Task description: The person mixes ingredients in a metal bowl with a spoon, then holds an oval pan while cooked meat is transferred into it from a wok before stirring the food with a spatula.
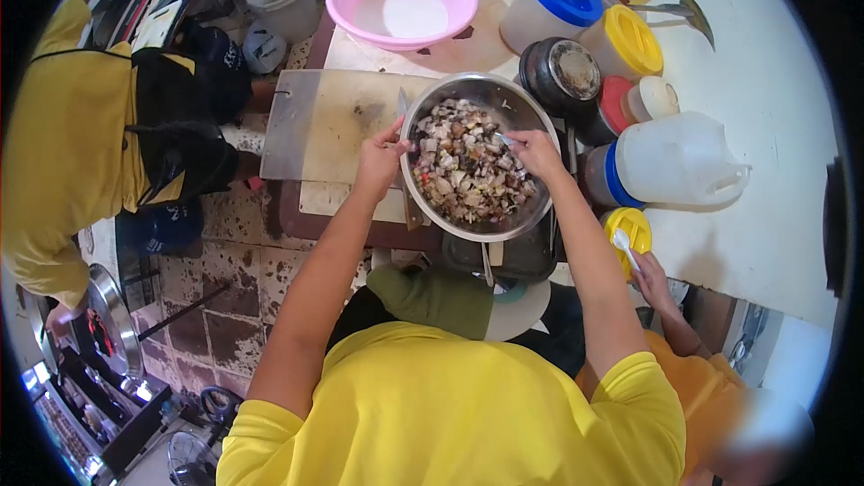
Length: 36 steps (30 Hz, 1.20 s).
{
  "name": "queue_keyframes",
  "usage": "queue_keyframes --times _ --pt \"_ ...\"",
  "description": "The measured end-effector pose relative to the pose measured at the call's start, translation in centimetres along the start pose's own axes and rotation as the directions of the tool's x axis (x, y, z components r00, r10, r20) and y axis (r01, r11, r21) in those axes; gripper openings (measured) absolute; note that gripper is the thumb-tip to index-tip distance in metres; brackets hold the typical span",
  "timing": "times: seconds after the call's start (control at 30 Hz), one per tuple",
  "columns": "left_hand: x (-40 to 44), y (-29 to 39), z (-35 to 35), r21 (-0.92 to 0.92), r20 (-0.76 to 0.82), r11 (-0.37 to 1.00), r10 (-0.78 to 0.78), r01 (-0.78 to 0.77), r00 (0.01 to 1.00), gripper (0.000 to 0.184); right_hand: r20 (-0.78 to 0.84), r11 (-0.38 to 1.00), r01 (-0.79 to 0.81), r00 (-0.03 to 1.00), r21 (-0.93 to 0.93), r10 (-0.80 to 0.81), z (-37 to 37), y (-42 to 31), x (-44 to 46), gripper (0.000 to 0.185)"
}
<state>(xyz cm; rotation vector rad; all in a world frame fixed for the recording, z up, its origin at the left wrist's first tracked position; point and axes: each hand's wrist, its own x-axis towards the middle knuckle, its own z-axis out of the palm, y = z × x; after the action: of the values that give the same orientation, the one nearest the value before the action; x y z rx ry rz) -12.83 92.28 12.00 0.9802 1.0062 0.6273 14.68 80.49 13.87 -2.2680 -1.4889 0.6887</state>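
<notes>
A wide metal mixing bowl (533, 232) is in front of me, full of a chopped mix (463, 162) of pale, dark and a few red pieces. My left hand (381, 157) is closed on its left rim, fingers at the edge. Over the bowl's right side, my right hand (538, 155) is closed around a small pale utensil (504, 139); its kind is hard to make out. A knife (402, 104) lies by the bowl's left rim on a worn cutting board (310, 126).
Behind the bowl stands a pink basin (402, 0). Lidded jars (551, 13), a dark pot (560, 76) and a plastic jug (675, 162) line the right. A person's hand (655, 281) at right holds a white spoon (623, 241). Another person (81, 144) works at left.
</notes>
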Motion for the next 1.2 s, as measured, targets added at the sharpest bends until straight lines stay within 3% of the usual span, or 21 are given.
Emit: queue_keyframes --times 0.13,0.27,0.33,0.37,0.47,0.53,0.57,0.63,0.77,0.9,1.0,1.07,1.2 --pt "-0.5 0.5 -0.2 -0.133 0.027 0.988 -0.078 0.081 0.997 0.046 -0.117 0.978 0.191 0.973 -0.085 -0.200 -2.3 -1.3 -3.9 0.020" --pt "-0.2 -0.2 -0.4 -0.161 0.036 0.981 -0.105 0.109 0.994 0.044 -0.095 0.917 0.145 0.977 -0.373 -0.193 -2.2 -5.1 -10.8 0.035" --pt "-0.4 -0.2 -0.3 -0.146 -0.002 0.982 -0.117 0.115 0.993 0.042 -0.128 0.906 0.230 0.948 -0.355 -0.291 -0.7 -5.4 -13.1 0.046" --pt "-0.9 -0.2 -0.4 -0.179 0.045 0.979 -0.089 0.095 0.995 0.041 -0.146 0.926 0.174 0.961 -0.335 -0.234 -0.5 -5.9 -14.5 0.046" --pt "-3.8 -1.2 0.2 -0.206 -0.034 0.974 -0.102 0.093 0.994 0.044 -0.180 0.960 0.047 0.979 -0.277 -0.100 -0.6 -8.8 -17.8 0.045" --pt "-6.1 -2.0 0.7 -0.038 -0.014 0.994 -0.101 0.101 0.995 0.053 -0.180 0.967 0.000 0.982 -0.254 -0.048 0.3 -9.2 -19.2 0.042" --pt "-7.3 -2.5 1.3 -0.048 -0.021 0.995 -0.085 0.084 0.996 0.057 -0.115 0.953 -0.099 0.991 -0.287 0.069 1.0 -9.1 -19.0 0.042" --pt "-9.6 -2.0 2.6 -0.067 -0.032 0.997 -0.048 0.045 0.998 0.064 -0.174 0.918 -0.200 0.974 -0.343 0.147 2.5 -7.7 -16.3 0.042" --pt "-9.1 -3.7 2.3 -0.055 0.043 0.998 -0.031 0.033 0.999 0.075 -0.298 0.880 -0.301 0.934 -0.367 0.196 2.4 -7.8 -11.4 0.034" --pt "-8.5 -3.3 2.1 -0.072 0.047 0.995 -0.061 0.064 0.997 0.078 -0.248 0.915 -0.302 0.939 -0.267 0.238 -2.7 -12.6 -12.4 0.034" --pt "-7.3 -1.9 1.6 -0.057 0.070 0.994 -0.093 0.097 0.993 0.078 -0.041 0.963 -0.117 0.993 -0.242 0.110 -1.7 -14.2 -13.1 0.036" --pt "-5.7 -2.0 0.5 -0.021 0.098 0.996 -0.081 0.083 0.992 0.077 0.101 0.919 -0.171 0.970 -0.355 0.219 0.6 -14.2 -11.3 0.037" --pt "-2.6 0.9 -1.3 0.166 0.141 0.986 -0.051 0.027 0.989 0.067 -0.056 0.928 -0.158 0.987 -0.336 0.147 -2.1 -11.8 -10.4 0.036"
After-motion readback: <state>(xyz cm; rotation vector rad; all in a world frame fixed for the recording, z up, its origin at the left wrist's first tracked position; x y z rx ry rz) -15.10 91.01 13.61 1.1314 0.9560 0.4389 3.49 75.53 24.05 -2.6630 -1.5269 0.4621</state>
